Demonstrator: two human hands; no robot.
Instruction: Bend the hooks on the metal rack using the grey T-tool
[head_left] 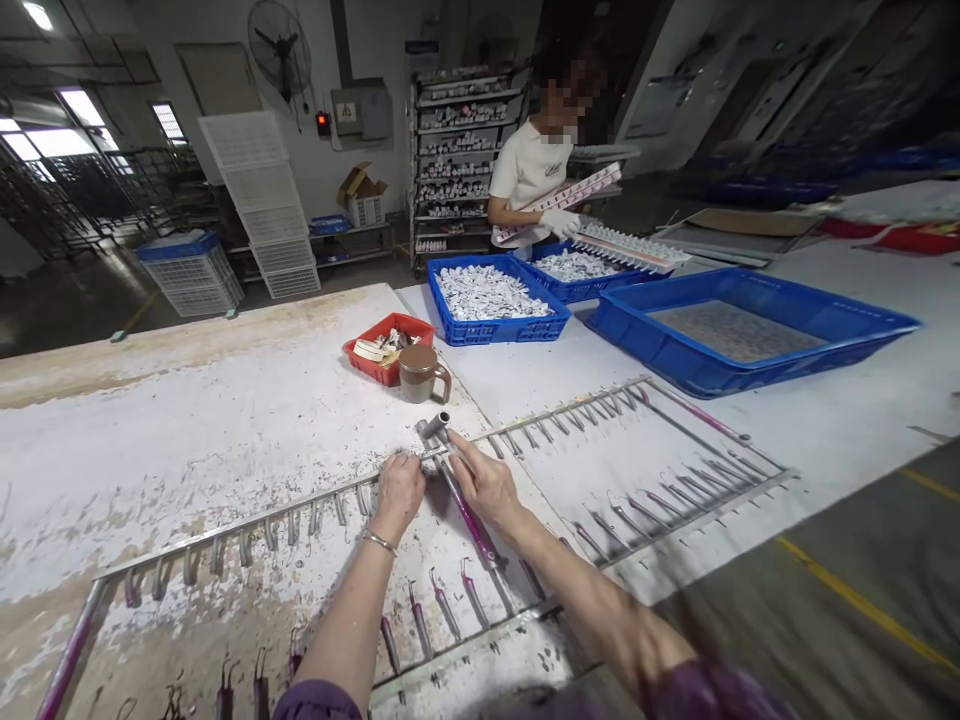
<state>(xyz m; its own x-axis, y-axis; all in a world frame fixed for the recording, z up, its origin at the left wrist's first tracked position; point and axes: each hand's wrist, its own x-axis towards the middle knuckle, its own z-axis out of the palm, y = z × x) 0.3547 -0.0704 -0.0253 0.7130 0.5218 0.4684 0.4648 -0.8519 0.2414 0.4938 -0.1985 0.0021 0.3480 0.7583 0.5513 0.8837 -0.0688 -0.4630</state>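
Note:
A long metal rack [247,522] with rows of hooked prongs lies across the worktable, with a purple-stained crossbar [471,520] in its middle. My left hand [400,490] is closed around the far rail, just left of the crossbar. On the other side, my right hand [487,488] grips the joint of rail and crossbar between thumb and fingers, its index finger along a short open metal tube [436,425]. Parts of the rail under both hands are hidden. Purple residue coats many prongs and the left end bar.
Beyond the rack stand a brown mug [420,376], a red tray of scraps [375,368], a blue crate of small white pieces [499,330] and a large blue tray [675,350]. A gloved co-worker [529,165] holds strips behind the crates. A loaded shelf rack [465,150] stands behind.

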